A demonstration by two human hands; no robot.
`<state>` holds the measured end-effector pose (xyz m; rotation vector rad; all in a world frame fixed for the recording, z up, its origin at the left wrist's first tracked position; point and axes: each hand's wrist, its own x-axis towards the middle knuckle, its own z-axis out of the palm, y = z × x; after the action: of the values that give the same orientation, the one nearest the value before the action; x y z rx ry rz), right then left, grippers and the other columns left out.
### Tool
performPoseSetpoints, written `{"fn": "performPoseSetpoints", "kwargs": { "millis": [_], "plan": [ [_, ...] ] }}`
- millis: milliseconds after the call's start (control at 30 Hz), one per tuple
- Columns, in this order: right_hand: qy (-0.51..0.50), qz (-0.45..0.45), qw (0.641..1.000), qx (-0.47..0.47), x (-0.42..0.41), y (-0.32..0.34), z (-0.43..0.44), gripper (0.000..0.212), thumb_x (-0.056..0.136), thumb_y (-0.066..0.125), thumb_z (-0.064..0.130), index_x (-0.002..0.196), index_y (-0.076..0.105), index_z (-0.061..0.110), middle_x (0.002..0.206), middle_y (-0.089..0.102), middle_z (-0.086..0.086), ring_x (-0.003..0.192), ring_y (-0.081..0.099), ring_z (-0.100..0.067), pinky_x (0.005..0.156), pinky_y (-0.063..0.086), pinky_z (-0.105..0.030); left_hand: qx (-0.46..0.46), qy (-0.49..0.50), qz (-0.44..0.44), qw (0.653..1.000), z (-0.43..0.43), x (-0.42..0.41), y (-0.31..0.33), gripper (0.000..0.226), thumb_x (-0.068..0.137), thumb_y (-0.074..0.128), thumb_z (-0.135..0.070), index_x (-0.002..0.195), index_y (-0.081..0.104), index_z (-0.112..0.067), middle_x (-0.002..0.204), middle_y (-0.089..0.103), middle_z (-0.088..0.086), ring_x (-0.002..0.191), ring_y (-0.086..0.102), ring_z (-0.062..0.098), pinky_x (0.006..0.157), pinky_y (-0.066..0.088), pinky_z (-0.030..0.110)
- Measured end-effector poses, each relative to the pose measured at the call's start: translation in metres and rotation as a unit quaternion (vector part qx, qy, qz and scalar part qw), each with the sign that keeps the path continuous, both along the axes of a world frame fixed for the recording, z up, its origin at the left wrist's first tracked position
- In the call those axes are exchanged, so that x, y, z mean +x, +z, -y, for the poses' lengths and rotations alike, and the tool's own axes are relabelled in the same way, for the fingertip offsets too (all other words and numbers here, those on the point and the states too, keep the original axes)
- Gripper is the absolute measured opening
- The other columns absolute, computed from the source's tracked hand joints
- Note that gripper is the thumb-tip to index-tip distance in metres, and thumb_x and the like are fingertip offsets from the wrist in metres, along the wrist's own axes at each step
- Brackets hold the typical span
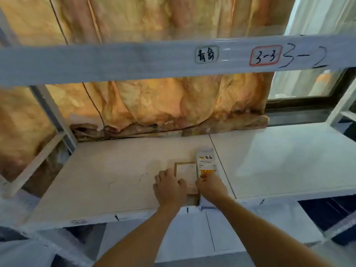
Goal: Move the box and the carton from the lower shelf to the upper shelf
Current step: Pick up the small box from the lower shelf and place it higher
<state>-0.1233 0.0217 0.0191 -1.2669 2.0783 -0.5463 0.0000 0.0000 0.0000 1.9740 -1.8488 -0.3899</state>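
A brown cardboard box (187,174) with a pale label stands near the front edge of the pale shelf board (107,176). Touching its right side stands a white carton (206,162) with an orange panel and dark lettering. My left hand (169,187) wraps the box's left side, thumb over its front face. My right hand (212,186) grips the lower part of the carton, fingers at the orange panel. Both objects rest on the board.
A grey shelf beam (134,60) with stickers and "3-2" handwriting crosses above. An orange curtain (154,105) hangs behind the rack. A diagonal metal post (52,116) stands left, a second white board (285,160) lies right, and a window (308,87) is at the back right.
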Motion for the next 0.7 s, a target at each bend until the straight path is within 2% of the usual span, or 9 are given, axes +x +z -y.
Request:
{"fn": "performPoseSetpoints", "kwargs": {
  "millis": [100,167,233,300,367,533,700],
  "plan": [
    [-0.006,0.001,1.0,0.014,0.01,-0.008,0.016,0.021,0.081,0.052,0.03,0.09,0.07,0.022,0.086,0.072,-0.002,0.08,0.067,-0.021,0.078,0.06,-0.04,0.062,-0.001,0.007,0.998,0.017,0.003,-0.008,0.034,0.097,0.039,-0.028,0.123,0.054,-0.011,0.125,0.057,0.009,0.115,0.05,0.029,0.093,0.041,0.042],
    [-0.021,0.006,1.0,0.015,0.017,-0.005,0.02,0.02,0.082,0.052,0.028,0.09,0.069,0.022,0.082,0.071,0.0,0.074,0.067,-0.018,0.071,0.059,-0.036,0.095,0.002,-0.03,0.995,0.024,0.003,-0.006,0.036,0.098,0.036,-0.024,0.126,0.054,-0.009,0.126,0.054,0.011,0.113,0.054,0.029,0.09,0.046,0.042],
    [-0.03,0.016,0.999,-0.002,0.022,-0.003,0.024,0.018,0.087,0.054,0.023,0.097,0.068,0.02,0.081,0.068,0.002,0.071,0.063,-0.015,0.061,0.052,-0.031,0.097,0.004,-0.059,0.994,0.027,0.003,-0.001,0.036,0.097,0.039,-0.021,0.127,0.052,-0.008,0.127,0.052,0.011,0.112,0.055,0.029,0.087,0.048,0.042],
    [-0.042,0.037,0.998,-0.021,0.026,-0.001,0.026,0.019,0.091,0.054,0.019,0.105,0.067,0.017,0.084,0.067,0.003,0.074,0.062,-0.015,0.06,0.049,-0.028,0.089,0.001,-0.077,0.993,0.03,0.006,0.006,0.035,0.095,0.043,-0.019,0.128,0.051,-0.008,0.128,0.049,0.011,0.112,0.055,0.03,0.086,0.049,0.042],
    [-0.05,0.051,0.996,-0.049,0.03,0.005,0.022,0.021,0.093,0.053,0.019,0.11,0.067,0.017,0.091,0.071,0.0,0.08,0.065,-0.018,0.066,0.053,-0.031,0.066,0.007,-0.097,0.993,0.028,0.011,0.013,0.036,0.093,0.045,-0.015,0.128,0.052,-0.011,0.127,0.05,0.009,0.11,0.056,0.03,0.087,0.052,0.043],
    [-0.047,0.069,0.988,-0.129,0.029,0.032,-0.007,0.043,0.087,0.051,0.034,0.128,0.061,0.03,0.115,0.073,-0.002,0.097,0.071,-0.023,0.081,0.062,-0.045,-0.016,-0.014,-0.162,0.987,-0.006,0.015,0.045,0.045,0.089,0.047,-0.011,0.133,0.051,-0.018,0.12,0.05,0.008,0.104,0.059,0.031,0.085,0.054,0.048],
    [-0.046,0.089,0.969,-0.224,0.013,0.091,-0.078,0.045,0.089,0.054,0.023,0.133,0.061,0.029,0.123,0.069,-0.004,0.1,0.069,-0.023,0.082,0.058,-0.038,-0.082,-0.046,-0.181,0.979,-0.079,0.0,0.103,0.057,0.09,0.042,0.0,0.143,0.04,-0.021,0.122,0.046,0.006,0.106,0.056,0.03,0.081,0.053,0.045]
  ]
}}
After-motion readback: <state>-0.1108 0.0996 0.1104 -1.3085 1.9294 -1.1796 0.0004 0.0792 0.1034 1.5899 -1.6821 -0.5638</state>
